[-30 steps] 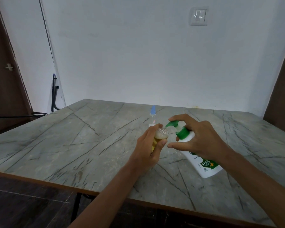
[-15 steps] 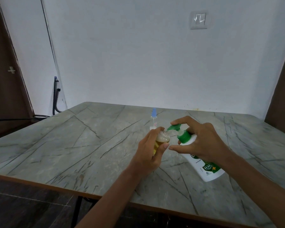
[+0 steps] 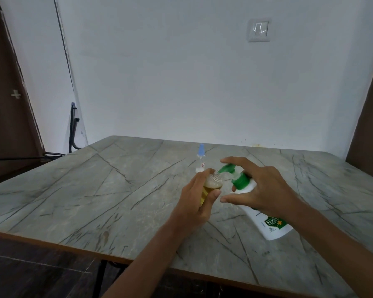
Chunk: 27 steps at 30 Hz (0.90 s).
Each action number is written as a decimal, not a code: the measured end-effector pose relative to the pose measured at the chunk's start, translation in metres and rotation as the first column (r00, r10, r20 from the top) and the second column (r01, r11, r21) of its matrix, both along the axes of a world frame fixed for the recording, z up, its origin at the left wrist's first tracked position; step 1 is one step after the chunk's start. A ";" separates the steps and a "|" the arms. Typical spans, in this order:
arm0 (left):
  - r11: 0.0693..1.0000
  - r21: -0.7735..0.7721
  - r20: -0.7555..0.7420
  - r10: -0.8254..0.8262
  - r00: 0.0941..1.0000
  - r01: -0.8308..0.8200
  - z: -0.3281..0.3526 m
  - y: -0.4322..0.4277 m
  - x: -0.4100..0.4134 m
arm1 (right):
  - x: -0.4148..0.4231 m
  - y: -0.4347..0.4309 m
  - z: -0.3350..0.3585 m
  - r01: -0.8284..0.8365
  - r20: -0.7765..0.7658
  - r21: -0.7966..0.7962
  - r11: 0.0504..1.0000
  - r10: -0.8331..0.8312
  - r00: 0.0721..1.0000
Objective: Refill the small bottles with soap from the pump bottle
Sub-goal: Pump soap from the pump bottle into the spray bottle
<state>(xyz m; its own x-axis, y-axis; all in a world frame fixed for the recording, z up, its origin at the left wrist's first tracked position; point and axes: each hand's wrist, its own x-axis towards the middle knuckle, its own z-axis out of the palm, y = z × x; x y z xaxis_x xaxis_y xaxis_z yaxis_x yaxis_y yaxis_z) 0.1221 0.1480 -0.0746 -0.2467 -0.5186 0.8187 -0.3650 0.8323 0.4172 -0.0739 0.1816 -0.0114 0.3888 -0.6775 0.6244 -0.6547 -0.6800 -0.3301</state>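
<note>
Gripping a small clear plastic bottle (image 3: 212,183) part-filled with amber liquid, the left hand (image 3: 195,198) has fingers and thumb wrapped round its body, open neck up. Position: middle of the grey marble-pattern table (image 3: 95,190), slightly right of centre. The bottle's base is hidden by the hand, so can't tell if it touches the tabletop. The right hand (image 3: 265,190) grasps a white pump bottle (image 3: 269,224) around its shoulder: index finger stretched across the top of the green pump head (image 3: 227,168), thumb sticking out to the left below the collar, other fingers hidden behind. Can't tell whether the index is pressing down. The pump bottle is tilted, top leaning far-left, base at near-right and apparently on the table; green label with "99.99%" near the base. The nozzle tip sits right at the mouth of the small bottle, touching it or just over it, can't tell which. A second small clear bottle with a light blue cap (image 3: 200,157) stands upright farther back, just beyond the left hand, apart from both hands. A small white piece (image 3: 197,169) lies at its foot, too small to identify. Behind: white wall, white switch plate (image 3: 258,30) upper right, dark brown door (image 3: 4,82) far left, black metal frame (image 3: 73,125) by the wall.
</note>
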 end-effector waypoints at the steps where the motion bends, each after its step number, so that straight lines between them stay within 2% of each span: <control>1: 1.000 -0.002 -0.001 0.000 1.000 0.000 0.000 0.000 0.000 | 0.000 0.000 0.000 0.005 -0.005 -0.010 1.000 -0.005 1.000; 21: 1.000 0.001 0.046 -0.031 0.998 0.031 0.000 0.004 -0.003 | -0.001 -0.002 0.000 -0.051 0.118 -0.015 0.999 0.053 0.992; 27: 1.000 0.001 0.010 0.002 1.000 -0.002 0.001 0.003 -0.001 | 0.000 -0.002 -0.001 0.001 0.007 -0.009 1.000 -0.001 1.000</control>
